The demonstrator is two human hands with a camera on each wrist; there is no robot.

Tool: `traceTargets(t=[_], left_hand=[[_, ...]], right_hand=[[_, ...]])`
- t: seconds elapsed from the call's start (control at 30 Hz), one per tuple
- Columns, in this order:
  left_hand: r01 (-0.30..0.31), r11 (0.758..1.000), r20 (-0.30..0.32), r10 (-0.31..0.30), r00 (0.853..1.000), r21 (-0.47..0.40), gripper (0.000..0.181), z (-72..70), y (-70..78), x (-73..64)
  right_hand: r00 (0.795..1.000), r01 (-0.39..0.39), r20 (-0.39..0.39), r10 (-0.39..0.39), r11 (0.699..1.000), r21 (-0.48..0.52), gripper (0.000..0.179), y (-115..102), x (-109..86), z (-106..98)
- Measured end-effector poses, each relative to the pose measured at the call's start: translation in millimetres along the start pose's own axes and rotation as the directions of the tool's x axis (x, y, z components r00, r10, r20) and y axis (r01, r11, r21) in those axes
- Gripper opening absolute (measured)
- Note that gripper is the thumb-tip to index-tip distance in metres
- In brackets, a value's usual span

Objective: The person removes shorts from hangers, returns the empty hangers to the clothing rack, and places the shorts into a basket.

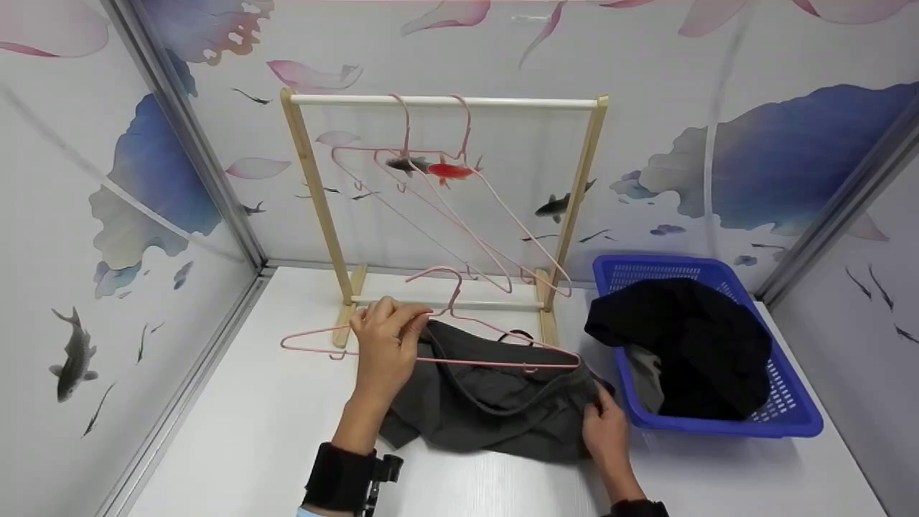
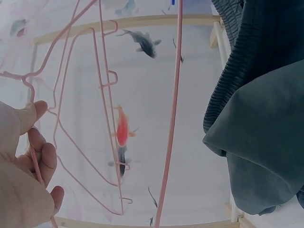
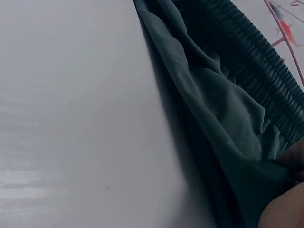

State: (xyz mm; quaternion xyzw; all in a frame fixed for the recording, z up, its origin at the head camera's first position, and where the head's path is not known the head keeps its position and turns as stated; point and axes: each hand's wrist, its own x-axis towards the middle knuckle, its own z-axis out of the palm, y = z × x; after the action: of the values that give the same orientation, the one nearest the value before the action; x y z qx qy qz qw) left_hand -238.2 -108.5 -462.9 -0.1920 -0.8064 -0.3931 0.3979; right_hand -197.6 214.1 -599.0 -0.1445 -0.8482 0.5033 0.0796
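A pink wire hanger (image 1: 495, 364) is gripped near its neck by my left hand (image 1: 388, 337), thumb and fingers curled round the wire in the left wrist view. Dark grey shorts (image 1: 495, 424) with a gathered elastic waistband (image 3: 256, 57) lie spread below it. My right hand (image 1: 607, 427) pinches the shorts at their right side, by the waistband. The hanger's right end is at the waist opening near that hand; whether it is inside the cloth I cannot tell. In the right wrist view only part of the right hand (image 3: 287, 190) shows.
Behind stands a wooden rack with a white rail (image 1: 502, 103), where two more pink hangers (image 1: 431, 152) hang. A blue basket (image 1: 790, 424) at the right holds black clothing (image 1: 696, 345) and a grey piece. Patterned walls enclose the white table (image 1: 237, 402).
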Motion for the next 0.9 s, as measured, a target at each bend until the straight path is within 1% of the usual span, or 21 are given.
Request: traceTargets(t=[0.13,0.23,0.4,0.5,0.63,0.8,0.9], left_hand=[[-0.004,1.0,0.0,0.004,1.0,0.004,0.005,1.3,0.0,-0.2],[-0.007,1.0,0.003,0.007,1.0,0.004,0.005,1.8,0.9,0.0],[-0.011,1.0,0.0,0.011,1.0,0.006,0.006,2.1,3.2,0.8],[-0.011,1.0,0.004,0.011,1.0,0.002,0.006,2.3,5.2,0.9],[-0.016,1.0,0.015,0.016,1.0,-0.011,0.004,4.2,7.6,-0.5],[-0.029,0.999,0.028,0.029,0.999,-0.025,0.003,8.1,10.6,-2.9],[-0.037,0.999,0.034,0.038,0.999,-0.024,0.004,11.1,11.9,-4.2]], right_hand=[[1.0,-0.018,0.012,0.018,1.0,-0.008,0.055,-0.7,0.1,-0.5],[1.0,-0.016,0.015,0.017,1.0,-0.008,0.056,-1.9,-0.3,-1.9],[1.0,0.03,-0.007,-0.03,0.999,-0.028,0.055,-6.0,-1.9,-5.4],[0.997,0.072,-0.031,-0.073,0.997,-0.021,0.053,-9.3,-3.2,-6.9],[0.992,0.118,-0.058,-0.115,0.992,0.042,0.047,-13.9,-5.0,-7.2],[0.992,0.117,-0.068,-0.109,0.985,0.125,0.042,-18.9,-6.9,-8.4],[0.988,0.142,-0.078,-0.131,0.975,0.169,0.04,-20.0,-7.0,-9.4]])
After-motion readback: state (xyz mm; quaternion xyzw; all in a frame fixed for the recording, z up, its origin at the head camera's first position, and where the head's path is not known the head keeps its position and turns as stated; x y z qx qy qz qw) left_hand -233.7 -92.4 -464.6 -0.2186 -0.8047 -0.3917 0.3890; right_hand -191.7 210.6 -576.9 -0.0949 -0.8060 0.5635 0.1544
